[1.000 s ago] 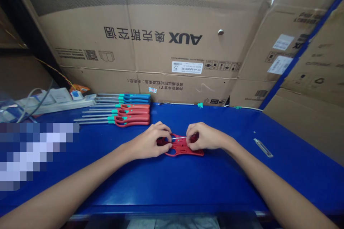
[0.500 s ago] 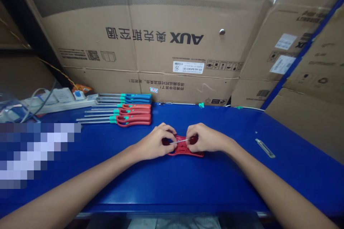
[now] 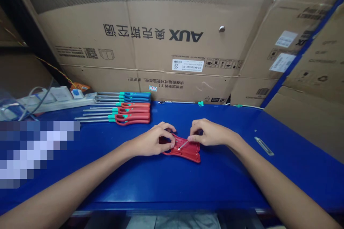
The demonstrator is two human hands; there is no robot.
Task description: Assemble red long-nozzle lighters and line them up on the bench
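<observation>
Left hand and right hand curl downward, just apart

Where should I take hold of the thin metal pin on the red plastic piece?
Pinch the pin near its upper right end, coming from the right with the right hand. It slants across the red piece, and that end looks freest, while the left hand crowds the other side.

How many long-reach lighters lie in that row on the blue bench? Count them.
5. Back to front: blue lighter, blue lighter, red lighter, red lighter, red lighter. Overlap could hide another.
</observation>
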